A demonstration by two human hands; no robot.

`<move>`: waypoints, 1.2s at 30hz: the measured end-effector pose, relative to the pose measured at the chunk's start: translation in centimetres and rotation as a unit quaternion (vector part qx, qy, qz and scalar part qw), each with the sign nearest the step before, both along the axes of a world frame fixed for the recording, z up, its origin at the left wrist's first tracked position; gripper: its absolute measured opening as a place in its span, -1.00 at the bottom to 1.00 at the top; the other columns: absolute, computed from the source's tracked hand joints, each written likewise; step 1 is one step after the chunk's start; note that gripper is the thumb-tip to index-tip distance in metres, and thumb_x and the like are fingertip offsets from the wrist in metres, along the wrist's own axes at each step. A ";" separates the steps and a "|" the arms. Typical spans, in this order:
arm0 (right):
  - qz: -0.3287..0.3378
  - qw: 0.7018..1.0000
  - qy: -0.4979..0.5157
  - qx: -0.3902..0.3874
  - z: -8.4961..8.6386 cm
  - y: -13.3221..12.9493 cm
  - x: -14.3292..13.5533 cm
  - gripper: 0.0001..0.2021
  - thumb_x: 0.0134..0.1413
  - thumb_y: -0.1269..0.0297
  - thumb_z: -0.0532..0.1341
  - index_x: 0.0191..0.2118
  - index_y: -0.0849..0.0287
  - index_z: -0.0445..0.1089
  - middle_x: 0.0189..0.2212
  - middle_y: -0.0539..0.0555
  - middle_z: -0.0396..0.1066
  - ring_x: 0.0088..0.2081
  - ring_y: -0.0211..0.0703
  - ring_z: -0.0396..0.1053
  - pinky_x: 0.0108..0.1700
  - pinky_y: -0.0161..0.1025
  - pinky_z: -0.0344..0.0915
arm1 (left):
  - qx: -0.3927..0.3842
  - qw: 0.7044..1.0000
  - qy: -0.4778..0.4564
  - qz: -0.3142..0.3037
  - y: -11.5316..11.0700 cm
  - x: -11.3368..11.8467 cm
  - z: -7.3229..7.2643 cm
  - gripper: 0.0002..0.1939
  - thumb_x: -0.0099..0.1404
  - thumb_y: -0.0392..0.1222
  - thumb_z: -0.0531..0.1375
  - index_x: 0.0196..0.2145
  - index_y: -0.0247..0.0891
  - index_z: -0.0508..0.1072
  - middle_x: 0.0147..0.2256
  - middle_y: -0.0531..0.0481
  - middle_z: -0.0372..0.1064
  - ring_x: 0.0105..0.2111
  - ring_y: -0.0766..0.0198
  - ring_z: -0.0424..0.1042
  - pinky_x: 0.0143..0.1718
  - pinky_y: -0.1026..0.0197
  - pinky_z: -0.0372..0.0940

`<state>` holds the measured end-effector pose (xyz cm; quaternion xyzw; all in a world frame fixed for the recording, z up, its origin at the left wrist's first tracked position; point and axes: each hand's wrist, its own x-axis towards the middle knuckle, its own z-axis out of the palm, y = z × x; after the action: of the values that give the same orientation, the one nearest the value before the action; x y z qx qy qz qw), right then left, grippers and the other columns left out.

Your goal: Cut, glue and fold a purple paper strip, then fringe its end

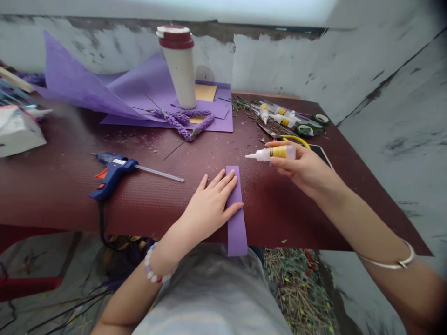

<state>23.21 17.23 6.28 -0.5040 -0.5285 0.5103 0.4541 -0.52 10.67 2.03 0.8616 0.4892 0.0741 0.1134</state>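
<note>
Your left hand (209, 204) lies flat, fingers spread, on the purple paper strip (236, 218) at the worktop (63, 186) edge; your right hand (303, 170) has its grip clamped on the glue bottle (275, 153) just above the strip.

The paper strip (236, 218) is plain purple. The glue bottle (275, 152) is white with a yellow label. The bench (63, 186) is dark maroon with a fine dotted texture. The glue gun (111, 174) is blue with an orange trigger. The cup (179, 70) is cream with a maroon lid.
</note>
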 end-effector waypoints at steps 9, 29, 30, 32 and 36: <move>0.021 0.986 0.153 -0.060 -4.0 3.1 -1.7 -0.65 -0.23 0.21 0.52 -0.24 0.05 0.51 -0.34 -0.06 0.51 -0.38 -0.24 0.39 -0.20 -0.21 0.41 | 0.021 0.999 -0.025 -0.017 -0.1 -0.5 -0.3 -0.37 0.52 0.08 0.07 0.41 -0.26 0.19 0.46 -0.13 0.02 0.47 -0.08 -0.02 0.42 -0.38 -0.02; -0.003 0.993 0.121 -0.006 -4.7 2.3 -1.4 -0.58 -0.28 0.00 0.58 -0.30 0.07 0.52 -0.25 0.02 0.54 -0.11 -0.07 0.50 0.03 -0.10 0.46 | 0.036 0.999 -0.014 -0.019 -0.2 -0.5 -0.5 -0.36 0.53 0.06 0.03 0.43 -0.29 0.15 0.46 -0.12 0.01 0.48 -0.07 -0.04 0.41 -0.38 -0.01; -0.004 0.993 0.114 -0.005 -4.8 2.3 -1.3 -0.56 -0.30 -0.01 0.59 -0.32 0.08 0.52 -0.26 0.03 0.55 -0.13 -0.07 0.51 0.02 -0.09 0.46 | 0.037 0.999 -0.015 -0.019 -0.2 -0.5 -0.5 -0.36 0.53 0.06 0.03 0.43 -0.29 0.15 0.46 -0.12 0.01 0.48 -0.07 -0.04 0.41 -0.38 -0.01; -0.007 0.994 0.108 -0.003 -5.0 2.4 -1.2 -0.53 -0.33 -0.04 0.60 -0.32 0.11 0.52 -0.27 0.06 0.55 -0.16 -0.07 0.51 -0.01 -0.08 0.47 | 0.039 0.999 -0.018 -0.018 -0.2 -0.5 -0.6 -0.37 0.53 0.05 0.03 0.43 -0.27 0.15 0.46 -0.13 0.02 0.48 -0.07 -0.03 0.41 -0.37 -0.01; -0.011 0.996 0.086 0.006 -5.0 2.2 -1.2 -0.55 -0.29 -0.06 0.59 -0.35 0.12 0.52 -0.32 0.07 0.55 -0.19 -0.04 0.52 -0.02 -0.04 0.47 | 0.041 0.999 -0.022 -0.017 -0.3 -0.5 -0.6 -0.38 0.53 0.04 0.04 0.43 -0.25 0.16 0.45 -0.13 0.04 0.47 -0.08 -0.02 0.41 -0.37 0.00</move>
<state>21.98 19.42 1.31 -0.4610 -0.4848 0.5438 0.5067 -1.02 10.41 1.38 0.8717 0.4686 0.1113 0.0904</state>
